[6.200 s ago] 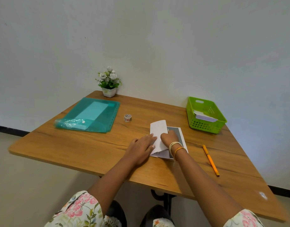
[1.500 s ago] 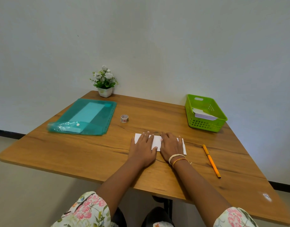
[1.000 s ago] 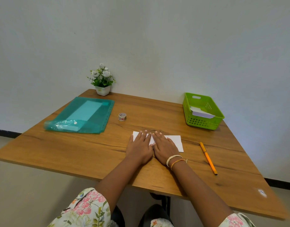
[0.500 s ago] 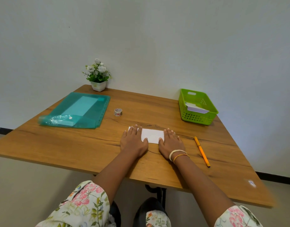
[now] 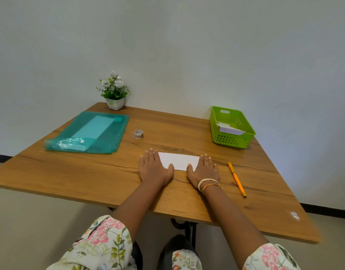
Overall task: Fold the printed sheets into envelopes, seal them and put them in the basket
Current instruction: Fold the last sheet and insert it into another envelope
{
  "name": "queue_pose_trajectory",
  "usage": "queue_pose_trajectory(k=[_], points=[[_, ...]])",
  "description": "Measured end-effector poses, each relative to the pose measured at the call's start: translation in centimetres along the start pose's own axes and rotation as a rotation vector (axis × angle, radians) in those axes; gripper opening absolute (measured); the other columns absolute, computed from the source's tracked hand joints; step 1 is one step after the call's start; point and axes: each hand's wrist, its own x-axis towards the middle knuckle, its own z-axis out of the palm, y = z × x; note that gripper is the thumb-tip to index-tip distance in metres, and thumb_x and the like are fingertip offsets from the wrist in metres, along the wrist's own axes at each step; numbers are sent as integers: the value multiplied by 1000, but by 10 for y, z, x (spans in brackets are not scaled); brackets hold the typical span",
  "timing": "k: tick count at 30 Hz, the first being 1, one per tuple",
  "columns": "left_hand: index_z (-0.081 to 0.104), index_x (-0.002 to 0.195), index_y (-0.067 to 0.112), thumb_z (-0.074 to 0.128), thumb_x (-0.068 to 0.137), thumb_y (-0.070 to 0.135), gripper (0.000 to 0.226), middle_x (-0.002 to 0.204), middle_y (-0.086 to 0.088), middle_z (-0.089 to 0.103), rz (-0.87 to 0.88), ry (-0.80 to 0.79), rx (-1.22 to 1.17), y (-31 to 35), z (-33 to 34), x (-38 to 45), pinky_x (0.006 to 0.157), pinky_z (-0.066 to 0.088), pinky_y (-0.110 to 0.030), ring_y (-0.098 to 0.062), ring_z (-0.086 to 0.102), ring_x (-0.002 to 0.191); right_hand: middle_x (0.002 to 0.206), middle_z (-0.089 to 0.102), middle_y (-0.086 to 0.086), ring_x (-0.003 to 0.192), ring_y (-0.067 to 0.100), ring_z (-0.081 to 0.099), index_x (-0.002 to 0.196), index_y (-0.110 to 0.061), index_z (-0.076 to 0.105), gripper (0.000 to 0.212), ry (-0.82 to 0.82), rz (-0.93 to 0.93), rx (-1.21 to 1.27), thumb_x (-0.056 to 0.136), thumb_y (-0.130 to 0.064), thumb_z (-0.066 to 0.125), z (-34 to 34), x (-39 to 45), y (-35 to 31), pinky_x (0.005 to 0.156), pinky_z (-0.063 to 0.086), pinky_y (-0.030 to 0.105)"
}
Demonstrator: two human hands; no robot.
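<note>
A folded white sheet (image 5: 179,161) lies flat on the wooden table (image 5: 90,172) near the front middle. My left hand (image 5: 153,167) presses its left end with straight fingers. My right hand (image 5: 203,168) lies flat on its right end, bangles on the wrist. A green basket (image 5: 243,142) stands at the back right with white folded paper (image 5: 229,129) inside. A small tape roll (image 5: 138,134) sits behind the sheet, to the left.
A teal plastic folder (image 5: 90,133) holding paper lies at the left. A potted white flower (image 5: 114,92) stands at the back corner by the wall. An orange pen (image 5: 237,179) lies right of my right hand.
The sheet went from a half-open fold showing print to a flat white rectangle. My hands slid apart from its middle to its two ends. The camera view tilted slightly upward.
</note>
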Motion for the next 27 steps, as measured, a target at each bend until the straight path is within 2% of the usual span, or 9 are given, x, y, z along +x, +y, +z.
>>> queue_pose_trajectory(k=[4, 6, 9, 11, 13, 15, 18, 20, 27], points=[[4, 154, 9, 18, 91, 65, 85, 162, -10, -3, 25, 19, 132, 2, -2, -1, 115, -14, -53, -26, -9, 149, 161, 0, 7, 149, 22, 0, 153, -10, 6, 75, -12, 10, 5, 95, -56, 20, 0, 1, 0, 120, 5, 40], [0, 154, 11, 16, 94, 62, 81, 162, -9, -8, 101, 54, 190, 1, -3, -1, 111, -20, -54, -26, -13, 148, 161, 0, 7, 149, 22, 0, 153, -10, 5, 75, -18, 3, -1, 95, -56, 19, 0, 1, 0, 120, 5, 40], [1, 155, 16, 15, 101, 47, 63, 162, -4, -7, 384, -1, 193, 1, -5, 1, 114, -15, -52, -20, -10, 149, 161, 0, 7, 149, 23, 0, 153, -10, 5, 75, -26, 2, -29, 95, -56, 17, -2, 0, -2, 120, 4, 41], [4, 155, 19, 15, 102, 41, 58, 163, 0, -3, 478, -80, 156, 1, -6, 3, 118, -8, -50, -16, -5, 149, 161, 1, 7, 149, 23, -1, 153, -10, 6, 74, -6, -5, -83, 96, -55, 16, -3, -2, -3, 119, 2, 41], [5, 155, 21, 16, 103, 39, 57, 163, 2, 0, 486, -101, 130, -1, -5, 5, 119, -1, -47, -14, -1, 149, 161, 2, 7, 149, 23, 0, 153, -11, 6, 69, 52, -94, -147, 98, -50, 16, -4, -2, -5, 119, 1, 41], [6, 155, 21, 17, 103, 39, 57, 163, 3, 1, 483, -102, 126, -2, -3, 6, 120, 3, -45, -13, 1, 149, 161, 4, 5, 149, 20, 2, 153, -13, 8, 62, 93, -278, -173, 99, -43, 19, -5, -1, -9, 119, 3, 40], [7, 155, 21, 17, 102, 39, 56, 163, 3, 2, 469, -106, 122, -2, -2, 6, 120, 4, -44, -12, 2, 149, 161, 8, 1, 148, 15, 6, 153, -16, 12, 57, 19, -451, -117, 101, -38, 21, -4, 1, -15, 119, 10, 37], [7, 155, 21, 17, 102, 39, 57, 163, 4, 2, 448, -110, 103, 0, -3, 5, 121, 3, -43, -11, 2, 149, 161, 8, 0, 148, 14, 7, 153, -17, 12, 56, -31, -443, -57, 102, -36, 21, -2, 3, -15, 119, 12, 36], [7, 155, 19, 18, 102, 38, 58, 163, 3, 3, 305, -91, 55, -5, -2, 6, 121, 5, -41, -12, 3, 149, 161, 6, -1, 148, 16, 5, 153, -17, 10, 57, -17, -229, -7, 101, -37, 21, -3, 2, 4, 119, 8, 37]])
